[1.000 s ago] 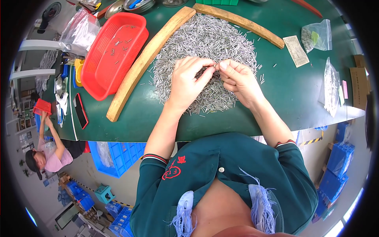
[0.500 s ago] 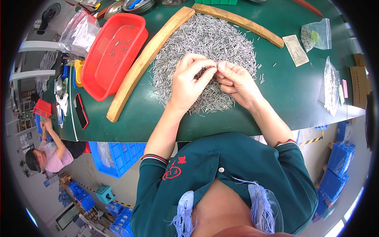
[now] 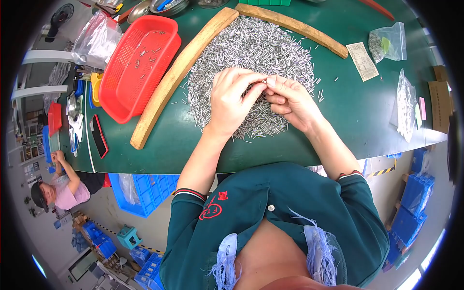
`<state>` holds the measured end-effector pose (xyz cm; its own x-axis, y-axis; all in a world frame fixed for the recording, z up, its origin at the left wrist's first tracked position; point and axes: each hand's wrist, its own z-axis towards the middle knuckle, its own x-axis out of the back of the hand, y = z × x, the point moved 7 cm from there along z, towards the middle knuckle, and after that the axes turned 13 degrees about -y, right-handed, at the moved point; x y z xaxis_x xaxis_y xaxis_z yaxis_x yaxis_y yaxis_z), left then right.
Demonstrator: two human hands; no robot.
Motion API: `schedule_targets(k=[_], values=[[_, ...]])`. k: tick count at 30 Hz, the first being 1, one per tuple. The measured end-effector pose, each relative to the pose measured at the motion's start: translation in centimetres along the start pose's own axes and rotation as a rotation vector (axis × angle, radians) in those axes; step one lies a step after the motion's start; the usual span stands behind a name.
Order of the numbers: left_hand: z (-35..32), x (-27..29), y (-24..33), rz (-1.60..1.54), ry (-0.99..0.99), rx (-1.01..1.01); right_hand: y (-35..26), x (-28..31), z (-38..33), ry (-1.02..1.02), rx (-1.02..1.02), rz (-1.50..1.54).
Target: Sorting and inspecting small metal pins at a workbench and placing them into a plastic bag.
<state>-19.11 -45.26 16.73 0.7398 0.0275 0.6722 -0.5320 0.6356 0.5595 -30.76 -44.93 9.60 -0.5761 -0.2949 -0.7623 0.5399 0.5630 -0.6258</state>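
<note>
Over a wide heap of small silvery metal pins (image 3: 263,41), my two hands meet fingertip to fingertip. My left hand (image 3: 231,99) pinches with thumb and forefinger, the other fingers curled. Against it, my right hand (image 3: 295,102) pinches from the other side, its lower fingers bent inward. A tiny metal pin (image 3: 264,81) shows as a glint between the fingertips, mostly covered by them. Two wooden bars (image 3: 186,75) meet in a corner behind the heap. Beside the left bar stands a red plastic basket (image 3: 126,92) with a few pins in it.
On the green table (image 3: 353,116) lie a paper slip (image 3: 362,62), a bag of pins (image 3: 387,43) and a flat plastic bag (image 3: 406,106) on the right. A phone (image 3: 100,136) lies to the left. A co-worker (image 3: 65,186) sits at far left. Blue crates (image 3: 145,193) stand below.
My hands stay joined over the heap; the left fingers have shifted slightly. At far left, the co-worker's hands have lowered a little and a red bin there stands differently.
</note>
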Motion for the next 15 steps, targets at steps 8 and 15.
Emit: schedule_targets(k=[8,15], values=[[-0.03,0.08,0.19,0.051,0.030,-0.041,0.15,0.01,-0.05,0.000,-0.007,0.044],[-0.10,-0.08,-0.02,0.080,0.023,-0.042,0.10,0.10,-0.11,0.045,-0.004,0.002]])
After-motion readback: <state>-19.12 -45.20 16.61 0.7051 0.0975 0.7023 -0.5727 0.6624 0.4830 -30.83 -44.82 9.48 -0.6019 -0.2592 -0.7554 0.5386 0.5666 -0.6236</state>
